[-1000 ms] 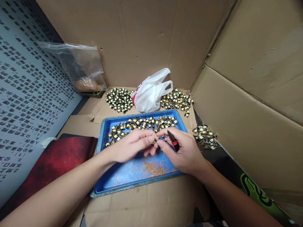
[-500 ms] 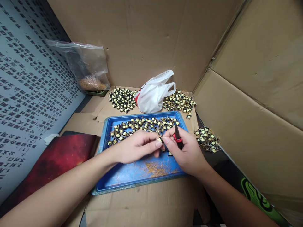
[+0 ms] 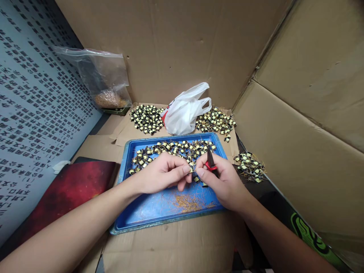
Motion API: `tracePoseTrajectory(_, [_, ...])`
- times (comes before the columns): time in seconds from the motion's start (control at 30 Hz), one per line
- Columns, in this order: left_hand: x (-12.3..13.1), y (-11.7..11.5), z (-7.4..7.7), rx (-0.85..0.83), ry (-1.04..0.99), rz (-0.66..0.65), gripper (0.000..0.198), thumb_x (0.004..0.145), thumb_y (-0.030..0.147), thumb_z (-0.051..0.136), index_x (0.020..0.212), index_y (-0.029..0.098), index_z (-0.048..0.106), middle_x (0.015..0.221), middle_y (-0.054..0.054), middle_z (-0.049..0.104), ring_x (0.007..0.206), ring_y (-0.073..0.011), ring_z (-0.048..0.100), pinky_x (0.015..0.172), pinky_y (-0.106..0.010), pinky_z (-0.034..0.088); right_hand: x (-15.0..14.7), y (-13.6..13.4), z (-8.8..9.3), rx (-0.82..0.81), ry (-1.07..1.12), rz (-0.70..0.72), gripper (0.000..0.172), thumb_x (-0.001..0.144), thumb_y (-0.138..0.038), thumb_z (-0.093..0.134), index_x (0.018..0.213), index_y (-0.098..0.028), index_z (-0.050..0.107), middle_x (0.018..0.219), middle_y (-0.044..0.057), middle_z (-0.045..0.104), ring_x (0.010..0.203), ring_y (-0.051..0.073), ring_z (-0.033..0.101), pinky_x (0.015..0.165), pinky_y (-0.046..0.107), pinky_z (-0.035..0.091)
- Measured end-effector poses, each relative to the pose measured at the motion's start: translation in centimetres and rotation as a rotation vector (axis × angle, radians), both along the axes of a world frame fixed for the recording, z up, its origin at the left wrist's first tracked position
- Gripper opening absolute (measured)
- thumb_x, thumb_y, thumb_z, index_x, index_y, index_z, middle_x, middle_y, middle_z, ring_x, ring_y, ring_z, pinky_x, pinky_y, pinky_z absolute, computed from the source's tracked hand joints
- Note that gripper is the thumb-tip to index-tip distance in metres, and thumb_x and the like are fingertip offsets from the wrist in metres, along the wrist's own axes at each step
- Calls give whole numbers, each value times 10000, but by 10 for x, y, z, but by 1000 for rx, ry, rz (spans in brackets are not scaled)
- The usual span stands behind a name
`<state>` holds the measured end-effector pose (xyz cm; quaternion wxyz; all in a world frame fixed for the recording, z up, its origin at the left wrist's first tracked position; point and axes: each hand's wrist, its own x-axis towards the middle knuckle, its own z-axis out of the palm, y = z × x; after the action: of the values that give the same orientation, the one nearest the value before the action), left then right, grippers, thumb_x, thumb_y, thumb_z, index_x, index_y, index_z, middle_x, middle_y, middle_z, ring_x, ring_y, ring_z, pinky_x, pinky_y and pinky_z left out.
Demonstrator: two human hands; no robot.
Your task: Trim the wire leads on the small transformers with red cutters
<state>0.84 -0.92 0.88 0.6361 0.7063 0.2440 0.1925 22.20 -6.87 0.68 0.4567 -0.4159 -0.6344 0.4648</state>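
Both of my hands meet over a blue tray [image 3: 142, 212]. My left hand [image 3: 162, 175] is closed in a pinch on a small yellow-and-black wound component [image 3: 192, 169]. My right hand [image 3: 223, 181] is closed round a small black cutter with red on its grip [image 3: 211, 161], and its thumb and forefinger touch the same component. A row of several like components [image 3: 170, 149] lies along the tray's far side. Cut copper wire ends [image 3: 189, 203] are strewn on the tray's floor below my hands.
Two heaps of the same components [image 3: 146, 118] [image 3: 215, 121] flank a white plastic bag [image 3: 184, 110] at the back; a third heap [image 3: 249, 162] lies to the right. A clear bag with copper scraps [image 3: 106, 89] stands back left. Cardboard walls enclose the place; a red mat [image 3: 68, 189] lies left.
My right hand has turned the cutter from lying slanted to pointing up, and both hands have shifted slightly right. The component stays pinched between them.
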Motion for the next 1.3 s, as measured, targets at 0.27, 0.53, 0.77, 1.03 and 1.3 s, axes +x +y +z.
tracePoseTrajectory(0.27, [2,2,2,92,-12,80,414,1034,393,569,748,115,681,549,-14,656,433,-61,439,443,-159,338,1,-3,0,47,-113,-77,136,953,-218,597,819,-215,578,699,-57,518,588,108,453,569,261,368])
tracePoseTrajectory(0.53, [5,1,3,340,98,162,352,940,263,570,612,140,603,521,14,599,475,-70,485,500,-175,374,0,-4,0,105,-151,-79,145,947,-181,586,809,-215,557,698,-57,517,602,108,457,584,265,360])
tracePoseTrajectory(0.77, [4,0,-1,431,153,161,323,875,208,602,570,159,508,507,79,369,492,-53,292,471,-179,260,0,-3,-1,105,-160,-80,151,944,-180,580,802,-218,545,705,-47,512,612,116,466,592,271,374])
tracePoseTrajectory(1.03, [4,1,1,311,138,87,304,900,267,615,622,150,576,543,50,485,510,-64,360,478,-179,300,1,-3,-5,51,-148,-107,139,979,-208,577,842,-220,557,714,-39,516,615,128,466,593,281,378])
tracePoseTrajectory(1.3, [4,2,4,151,3,117,291,931,265,619,671,133,626,546,13,613,485,-71,517,504,-164,407,1,-2,-5,60,-128,-125,148,983,-202,569,840,-225,536,716,-41,508,626,131,464,600,280,368])
